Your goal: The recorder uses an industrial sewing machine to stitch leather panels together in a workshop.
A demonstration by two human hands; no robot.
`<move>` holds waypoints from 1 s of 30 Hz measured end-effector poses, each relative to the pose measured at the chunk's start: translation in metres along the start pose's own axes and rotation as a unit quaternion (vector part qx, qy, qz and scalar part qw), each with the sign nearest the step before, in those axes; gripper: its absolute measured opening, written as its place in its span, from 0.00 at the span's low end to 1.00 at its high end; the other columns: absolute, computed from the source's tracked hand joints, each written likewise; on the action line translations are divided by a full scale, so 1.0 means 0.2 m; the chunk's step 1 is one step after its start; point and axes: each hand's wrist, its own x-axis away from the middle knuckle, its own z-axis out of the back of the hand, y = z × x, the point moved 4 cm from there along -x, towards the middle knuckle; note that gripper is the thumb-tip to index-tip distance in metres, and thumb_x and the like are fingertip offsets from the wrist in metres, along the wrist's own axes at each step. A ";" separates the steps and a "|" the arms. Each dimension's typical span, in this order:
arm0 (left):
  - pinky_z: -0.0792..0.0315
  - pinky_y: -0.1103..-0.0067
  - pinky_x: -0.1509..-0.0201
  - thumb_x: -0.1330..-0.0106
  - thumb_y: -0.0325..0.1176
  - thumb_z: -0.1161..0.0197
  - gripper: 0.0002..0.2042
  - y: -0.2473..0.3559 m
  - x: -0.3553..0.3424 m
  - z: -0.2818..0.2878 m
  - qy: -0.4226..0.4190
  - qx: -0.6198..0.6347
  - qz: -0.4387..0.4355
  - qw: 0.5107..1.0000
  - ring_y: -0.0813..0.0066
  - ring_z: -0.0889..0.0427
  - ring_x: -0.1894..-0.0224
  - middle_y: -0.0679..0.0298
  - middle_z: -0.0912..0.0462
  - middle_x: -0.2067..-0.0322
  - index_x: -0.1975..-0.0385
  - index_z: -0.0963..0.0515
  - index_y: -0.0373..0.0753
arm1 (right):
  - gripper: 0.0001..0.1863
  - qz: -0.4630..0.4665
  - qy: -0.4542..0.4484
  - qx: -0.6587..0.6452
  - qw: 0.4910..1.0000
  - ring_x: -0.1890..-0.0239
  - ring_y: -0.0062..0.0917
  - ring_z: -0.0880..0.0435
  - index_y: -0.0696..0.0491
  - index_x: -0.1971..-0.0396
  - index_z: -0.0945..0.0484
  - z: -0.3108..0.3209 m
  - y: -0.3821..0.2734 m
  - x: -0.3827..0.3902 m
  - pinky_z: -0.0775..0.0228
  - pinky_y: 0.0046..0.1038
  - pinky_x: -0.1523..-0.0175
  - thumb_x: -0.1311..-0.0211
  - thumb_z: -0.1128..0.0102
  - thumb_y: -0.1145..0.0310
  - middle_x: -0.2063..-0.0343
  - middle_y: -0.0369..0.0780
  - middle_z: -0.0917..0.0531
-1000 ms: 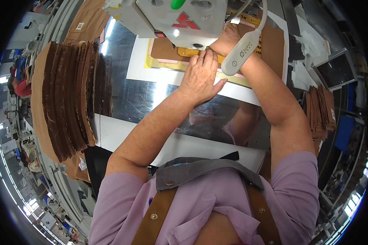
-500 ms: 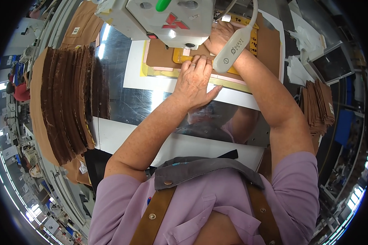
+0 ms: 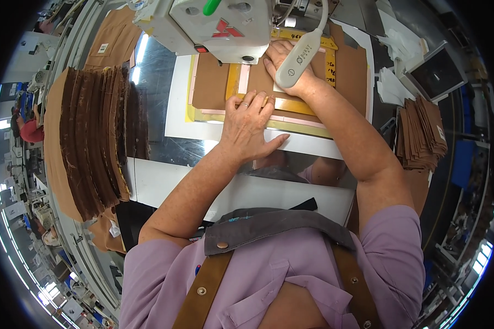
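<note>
My left hand (image 3: 251,123) rests on the near side of a yellow frame-shaped template (image 3: 296,105), its fingertips bent over the edge and its thumb held out to the side. Further back, my right hand (image 3: 284,59) lies on the brown fabric panel (image 3: 209,82) inside the frame, with fingers extended. A pale handheld-shaped lamp (image 3: 299,57) on a bendable neck partly covers that hand. Under the fabric is a yellow-edged layer with pinkish strips, upon a white sheet (image 3: 175,118). Neither hand grasps anything that I can see.
A white sewing machine head (image 3: 219,33) hangs above the work's far left. Stacked brown fabric pieces (image 3: 88,142) stand at left, with more brown pieces (image 3: 421,134) at right. A dark screen (image 3: 440,74) stands on the right, beside crumpled white paper (image 3: 392,88).
The white sheet, fabric and yellow template have slid toward me from under the machine head. Both my hands have come nearer with them, staying on the work.
</note>
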 end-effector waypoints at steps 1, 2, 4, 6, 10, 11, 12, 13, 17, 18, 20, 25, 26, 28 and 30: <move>0.42 0.60 0.37 0.44 0.61 0.34 0.39 0.01 0.01 0.00 -0.010 0.001 0.004 1.000 0.63 0.29 0.36 0.54 0.26 0.42 0.41 0.24 0.33 | 0.18 0.020 0.025 -0.002 0.999 0.40 0.41 0.24 0.57 0.45 0.24 0.00 -0.01 0.02 0.38 0.44 0.30 0.30 0.45 0.65 0.47 0.47 0.19; 0.42 0.60 0.37 0.44 0.61 0.34 0.39 0.02 0.02 0.00 -0.010 0.001 0.001 1.000 0.63 0.29 0.36 0.54 0.26 0.42 0.41 0.24 0.33 | 0.18 0.020 0.031 -0.006 0.999 0.40 0.41 0.24 0.56 0.45 0.23 -0.01 -0.01 0.03 0.36 0.42 0.30 0.31 0.44 0.66 0.47 0.46 0.19; 0.42 0.61 0.38 0.44 0.60 0.34 0.40 0.03 0.05 0.00 0.001 -0.011 -0.004 1.000 0.62 0.30 0.35 0.53 0.26 0.41 0.39 0.25 0.33 | 0.18 0.035 0.034 -0.001 0.999 0.40 0.41 0.24 0.56 0.45 0.23 -0.01 -0.01 0.06 0.35 0.42 0.30 0.32 0.43 0.67 0.47 0.46 0.19; 0.42 0.62 0.38 0.45 0.60 0.34 0.40 0.05 0.08 0.01 -0.004 -0.012 -0.004 1.000 0.62 0.30 0.35 0.53 0.26 0.42 0.39 0.25 0.33 | 0.18 0.050 0.038 0.003 0.998 0.40 0.41 0.23 0.56 0.45 0.23 -0.01 -0.02 0.09 0.34 0.42 0.31 0.33 0.43 0.68 0.46 0.45 0.19; 0.41 0.62 0.39 0.45 0.60 0.34 0.41 0.07 0.13 0.00 -0.012 -0.011 -0.003 1.000 0.60 0.30 0.35 0.52 0.27 0.41 0.37 0.26 0.33 | 0.18 0.031 0.022 -0.032 0.999 0.40 0.39 0.23 0.56 0.46 0.22 -0.03 -0.05 0.13 0.32 0.40 0.32 0.34 0.42 0.69 0.46 0.43 0.19; 0.41 0.62 0.39 0.45 0.60 0.34 0.41 0.08 0.14 0.00 -0.012 -0.012 -0.005 1.000 0.60 0.30 0.35 0.52 0.27 0.41 0.37 0.26 0.33 | 0.18 0.033 0.033 -0.038 0.998 0.40 0.38 0.23 0.55 0.46 0.21 -0.03 -0.06 0.14 0.31 0.40 0.32 0.34 0.41 0.69 0.46 0.43 0.19; 0.41 0.61 0.39 0.46 0.60 0.34 0.42 0.08 0.16 0.00 -0.015 -0.019 -0.003 1.000 0.60 0.30 0.34 0.52 0.27 0.41 0.37 0.27 0.33 | 0.18 0.032 0.034 -0.038 0.998 0.40 0.38 0.23 0.55 0.46 0.21 -0.02 -0.07 0.15 0.31 0.40 0.32 0.34 0.41 0.69 0.46 0.43 0.19; 0.41 0.61 0.40 0.46 0.60 0.34 0.42 0.09 0.17 0.00 -0.018 -0.026 -0.001 0.999 0.59 0.31 0.34 0.51 0.27 0.41 0.37 0.27 0.33 | 0.18 0.032 0.033 -0.047 0.998 0.39 0.38 0.23 0.55 0.45 0.21 -0.01 -0.09 0.17 0.31 0.40 0.32 0.34 0.41 0.69 0.44 0.42 0.19; 0.41 0.61 0.39 0.46 0.60 0.34 0.43 0.11 0.23 0.01 -0.041 -0.019 0.006 0.999 0.57 0.32 0.32 0.50 0.27 0.40 0.36 0.28 0.33 | 0.21 0.032 0.015 -0.055 0.998 0.37 0.39 0.27 0.51 0.40 0.23 -0.01 -0.14 0.22 0.37 0.42 0.30 0.31 0.43 0.63 0.43 0.44 0.22; 0.42 0.60 0.38 0.46 0.60 0.34 0.43 0.11 0.24 0.01 -0.036 -0.027 0.003 0.999 0.57 0.32 0.32 0.50 0.28 0.40 0.35 0.28 0.33 | 0.21 0.030 0.016 -0.055 0.998 0.37 0.39 0.27 0.51 0.40 0.23 -0.01 -0.15 0.23 0.37 0.42 0.30 0.31 0.43 0.63 0.43 0.44 0.22; 0.42 0.60 0.38 0.45 0.60 0.34 0.43 0.13 0.27 0.00 -0.032 -0.036 -0.001 0.999 0.56 0.32 0.31 0.50 0.28 0.39 0.35 0.28 0.33 | 0.24 0.026 0.019 -0.051 0.998 0.36 0.37 0.28 0.50 0.37 0.24 0.00 -0.16 0.25 0.37 0.41 0.30 0.32 0.42 0.63 0.42 0.43 0.23; 0.41 0.60 0.38 0.44 0.60 0.34 0.41 0.15 0.28 0.03 -0.032 -0.037 -0.005 0.999 0.57 0.29 0.34 0.51 0.26 0.40 0.37 0.27 0.34 | 0.22 0.024 0.028 -0.065 0.997 0.38 0.38 0.26 0.51 0.40 0.23 0.02 -0.20 0.29 0.36 0.41 0.31 0.34 0.40 0.64 0.41 0.41 0.21; 0.41 0.60 0.38 0.44 0.60 0.34 0.41 0.15 0.27 0.04 -0.033 -0.037 -0.007 0.999 0.57 0.29 0.34 0.51 0.26 0.40 0.37 0.27 0.34 | 0.21 0.018 0.021 -0.069 0.997 0.38 0.39 0.24 0.52 0.41 0.22 0.03 -0.21 0.29 0.36 0.42 0.30 0.34 0.40 0.66 0.39 0.40 0.20; 0.40 0.64 0.39 0.42 0.54 0.31 0.33 0.13 0.22 0.07 -0.062 0.008 -0.011 0.998 0.63 0.23 0.41 0.55 0.22 0.45 0.42 0.24 0.36 | 0.22 0.021 0.022 -0.060 0.998 0.38 0.39 0.24 0.52 0.41 0.22 0.03 -0.20 0.30 0.36 0.42 0.31 0.34 0.40 0.65 0.40 0.41 0.20; 0.39 0.66 0.40 0.41 0.50 0.30 0.30 0.07 0.15 0.10 -0.091 0.006 0.004 0.996 0.65 0.22 0.44 0.57 0.21 0.47 0.44 0.23 0.38 | 0.22 0.022 0.022 -0.051 0.998 0.39 0.39 0.24 0.52 0.41 0.22 0.03 -0.20 0.30 0.36 0.42 0.31 0.34 0.40 0.64 0.40 0.41 0.20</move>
